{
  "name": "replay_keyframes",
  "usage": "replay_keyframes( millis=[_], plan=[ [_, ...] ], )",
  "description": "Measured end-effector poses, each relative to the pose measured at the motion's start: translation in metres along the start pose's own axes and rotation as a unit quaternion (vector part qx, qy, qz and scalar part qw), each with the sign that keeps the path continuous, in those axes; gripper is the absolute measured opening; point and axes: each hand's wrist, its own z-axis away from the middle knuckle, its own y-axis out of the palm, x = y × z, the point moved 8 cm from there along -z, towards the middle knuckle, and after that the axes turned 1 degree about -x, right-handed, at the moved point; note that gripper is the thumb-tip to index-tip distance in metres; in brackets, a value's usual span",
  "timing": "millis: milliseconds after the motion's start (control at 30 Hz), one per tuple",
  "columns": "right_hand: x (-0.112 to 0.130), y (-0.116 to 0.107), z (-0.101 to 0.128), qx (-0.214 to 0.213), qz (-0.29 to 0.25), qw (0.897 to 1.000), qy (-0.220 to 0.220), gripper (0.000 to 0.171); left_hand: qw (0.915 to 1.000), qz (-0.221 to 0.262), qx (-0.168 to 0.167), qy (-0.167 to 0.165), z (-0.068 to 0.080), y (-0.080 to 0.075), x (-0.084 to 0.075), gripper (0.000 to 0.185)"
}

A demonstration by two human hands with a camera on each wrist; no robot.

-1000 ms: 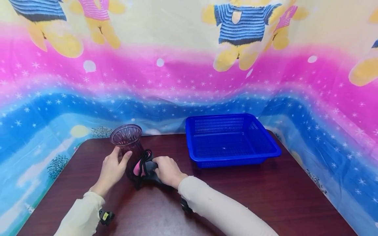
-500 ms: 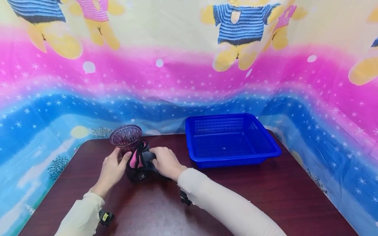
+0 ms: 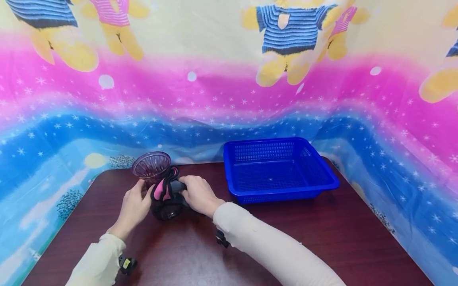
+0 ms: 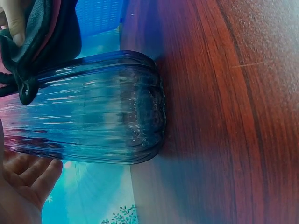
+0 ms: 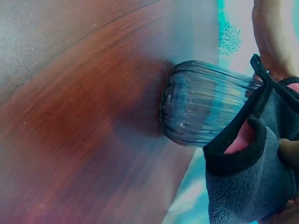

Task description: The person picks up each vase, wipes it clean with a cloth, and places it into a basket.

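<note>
Comparing with 1 second ago, the gray and pink cloth (image 3: 165,191) has climbed from the bench (image 3: 322,238) beside the vase's foot to the upper side of the purple glass vase (image 3: 152,166), and the right hand (image 3: 198,194) has risen and moved inward with it; the left hand (image 3: 134,206) has kept its place on the vase's near side, and the blue basket (image 3: 280,169) has not shifted. On the dark red-brown bench, the basket sits to the right, well apart from the vase, which stands upright at the left rear, near the bench's back edge. The vase is ribbed, see-through and tinted purple, with a flared mouth and a rounded, bulging foot (image 4: 149,109) resting on the wood. The cloth is fleecy gray outside with a pink inner face and black edging, and a black cord (image 4: 23,88) hangs from it against the glass. The left hand cups the vase with relaxed, lightly bent fingers touching its side; from the left wrist view its fingers (image 4: 39,179) lie spread beneath the glass. The right hand pinches the cloth with curled fingers, pressing it against the vase's right side. Behind the bench hangs a bright sheet (image 3: 229,91) printed with bears and stars. Counted: 1 bench, 1 sheet, 1 basket, 1 vase, 1 cloth, 2 hands.
</note>
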Motion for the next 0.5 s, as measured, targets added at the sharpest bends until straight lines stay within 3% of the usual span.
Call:
replay_keyframes(
  millis=[500],
  plan=[
    [-0.019,0.032,0.014,0.042,0.026,0.999,0.021,0.01,1.0,0.002,0.003,0.003,0.002,0.001,-0.001,0.041]
  ],
)
